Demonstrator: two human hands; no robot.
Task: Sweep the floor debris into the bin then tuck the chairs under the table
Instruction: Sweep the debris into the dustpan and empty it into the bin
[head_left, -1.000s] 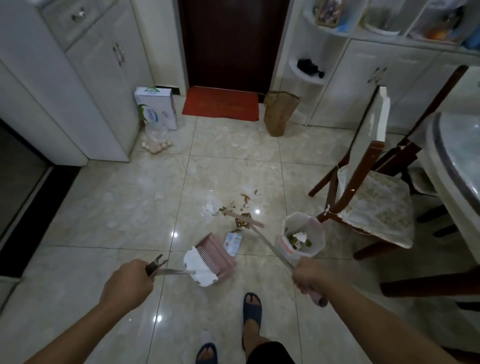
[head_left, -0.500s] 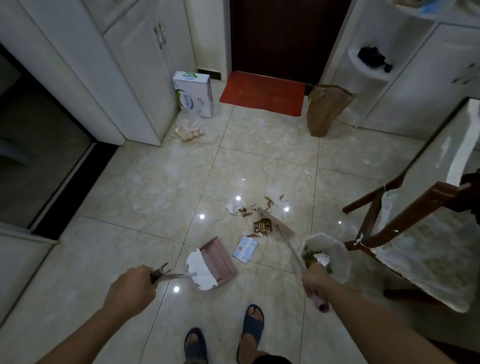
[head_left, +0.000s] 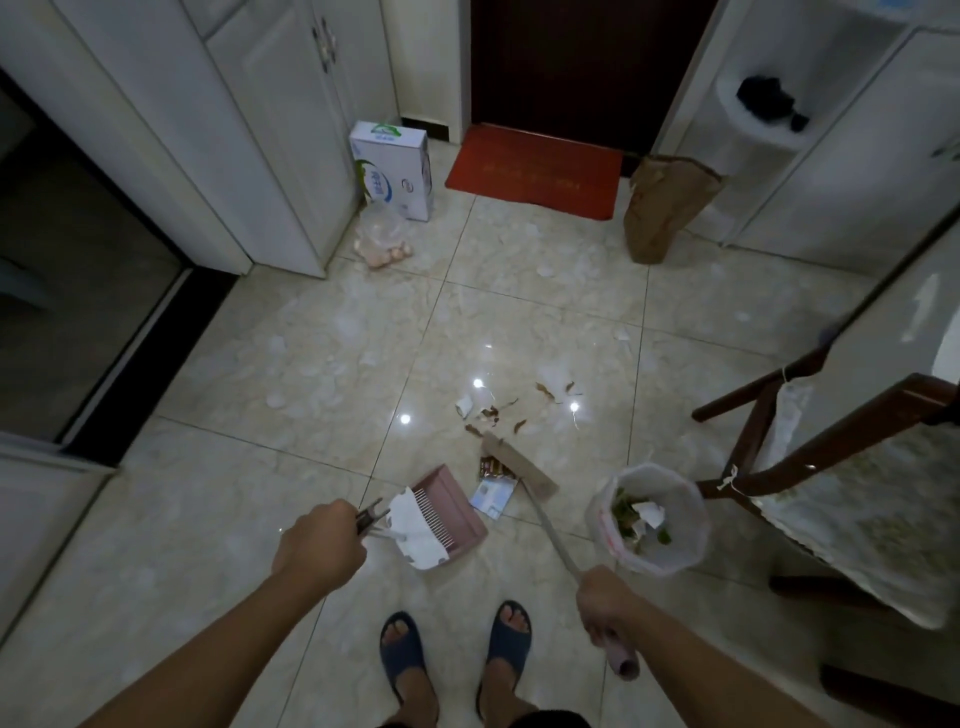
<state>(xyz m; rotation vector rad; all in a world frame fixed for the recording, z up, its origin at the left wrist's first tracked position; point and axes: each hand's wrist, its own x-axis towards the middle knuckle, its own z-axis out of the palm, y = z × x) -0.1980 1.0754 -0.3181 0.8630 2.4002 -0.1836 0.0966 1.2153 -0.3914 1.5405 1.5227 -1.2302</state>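
Right hand (head_left: 602, 603) fisted on broom handle (head_left: 556, 535), left hand (head_left: 319, 540) gripped dustpan (head_left: 447, 512) handle, both arms forward. Dustpan sat on tile, paper already in it. Broom head (head_left: 519, 465) sat behind wrappers (head_left: 493, 483); scraps (head_left: 498, 410) beyond. Debris looked light, likely skitters: short strokes. Bin (head_left: 649, 519) just right.

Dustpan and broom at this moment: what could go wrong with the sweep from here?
1. The dustpan already holds a crumpled white paper at its mouth; it may block incoming debris or spill out.
2. The broom head sits nearer than the brown scraps, so this stroke could miss them.
3. The bin stands close to the broom handle gripped by the right hand; a wide swing might tip it.
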